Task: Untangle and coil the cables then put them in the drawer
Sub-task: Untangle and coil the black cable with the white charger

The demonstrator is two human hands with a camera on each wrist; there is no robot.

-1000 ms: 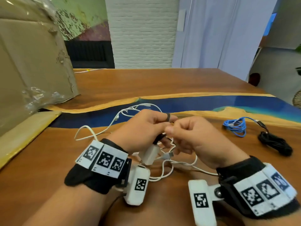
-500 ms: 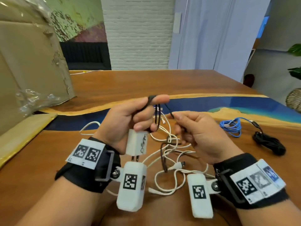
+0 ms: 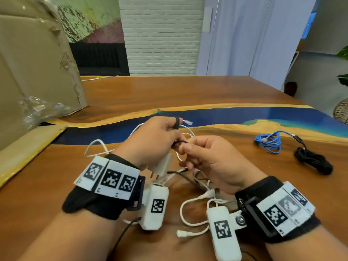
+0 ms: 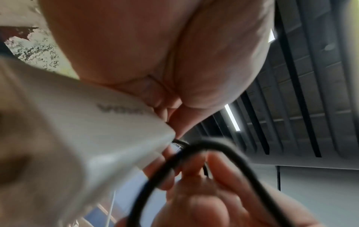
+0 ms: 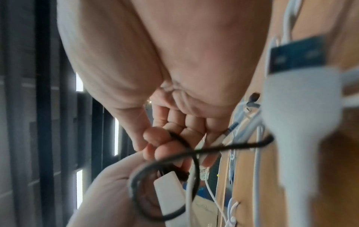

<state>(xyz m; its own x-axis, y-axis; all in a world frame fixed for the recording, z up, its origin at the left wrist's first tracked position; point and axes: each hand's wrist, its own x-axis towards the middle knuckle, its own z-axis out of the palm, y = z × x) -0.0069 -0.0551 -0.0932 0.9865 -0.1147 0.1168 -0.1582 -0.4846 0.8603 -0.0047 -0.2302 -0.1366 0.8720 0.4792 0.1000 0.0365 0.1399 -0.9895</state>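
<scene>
At desk centre, the left hand [image 3: 150, 140] grips the white charger [image 3: 163, 163] and black cable [image 3: 177, 124]; the right hand [image 3: 211, 162] pinches that cable. White cables [image 3: 190, 213] remain tangled; blue coil [image 3: 269, 142] and black bundle [image 3: 312, 161] lie at three o'clock. No drawer shows.

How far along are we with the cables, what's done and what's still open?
Looks done: the blue cable and a black cable lie bundled on the table to the right. In hand: the left hand holds the white charger and loops of the thin black cable; the right hand pinches that same cable. Left: the white cables are loose and tangled. No drawer is in view; nothing is stowed.
</scene>
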